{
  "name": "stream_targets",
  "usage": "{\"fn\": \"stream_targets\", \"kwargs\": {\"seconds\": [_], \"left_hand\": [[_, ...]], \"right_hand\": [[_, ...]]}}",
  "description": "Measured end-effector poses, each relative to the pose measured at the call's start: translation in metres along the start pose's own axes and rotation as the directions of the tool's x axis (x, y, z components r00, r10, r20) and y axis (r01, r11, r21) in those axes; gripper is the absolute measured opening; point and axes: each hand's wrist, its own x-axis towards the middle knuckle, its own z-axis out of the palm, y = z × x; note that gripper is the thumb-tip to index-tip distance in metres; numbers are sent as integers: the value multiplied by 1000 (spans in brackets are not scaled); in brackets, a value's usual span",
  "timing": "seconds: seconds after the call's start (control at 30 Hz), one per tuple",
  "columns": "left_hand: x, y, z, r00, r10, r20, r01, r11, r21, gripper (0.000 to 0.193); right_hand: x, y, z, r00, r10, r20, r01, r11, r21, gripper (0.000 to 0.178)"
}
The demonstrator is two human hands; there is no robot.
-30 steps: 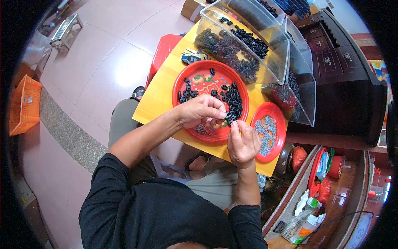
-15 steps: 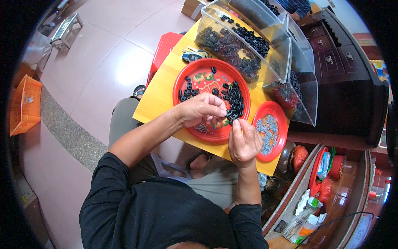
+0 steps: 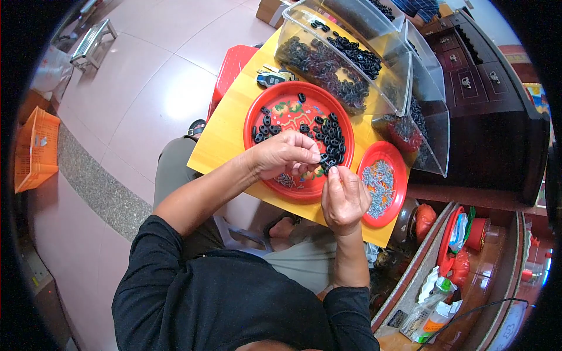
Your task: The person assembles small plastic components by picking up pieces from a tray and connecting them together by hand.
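Note:
Over the near right part of a large round red tray [image 3: 250,111], my hands meet fingertip to fingertip. My left hand [image 3: 284,155] is closed in a pinch on a small black oval piece with holes [image 3: 324,158]. My right hand [image 3: 345,202] pinches thumb and fingers together just beside it; what they hold is too small to make out. Loose black oval pieces [image 3: 332,136] lie in the tray, heaped to the right of my left hand. Small grey screws [image 3: 285,179] lie at its near edge, partly under my left wrist.
A smaller red plate [image 3: 400,205] of grey screws stands right of my right hand. Clear plastic bins [image 3: 404,88] holding black pieces line the far side of the yellow tabletop [image 3: 219,140]. Keys [image 3: 275,77] lie beyond the tray. A red stool [image 3: 234,64] stands at the left.

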Motion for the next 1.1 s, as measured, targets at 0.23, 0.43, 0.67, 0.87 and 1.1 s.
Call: {"fn": "stream_targets", "kwargs": {"seconds": [0.23,0.43,0.67,0.87,1.1], "left_hand": [[3,-5,-1,998,54,-37,-51,996,78,15],[2,-4,3,999,42,-35,-37,988,150,12],[2,-4,-1,995,93,29,-97,983,156,12],[1,-1,0,990,102,98,-123,962,245,13],[-2,1,5,988,101,115,-129,955,268,14]], "right_hand": [[2,-1,1,1000,-24,20,24,999,-25,16],[1,0,4,1000,4,7,-4,1000,-28,16],[2,-4,7,997,81,-14,-79,992,96,21],[-9,1,7,863,488,132,-444,606,660,21],[-6,-9,1,635,592,497,-568,-78,819,33]]}}
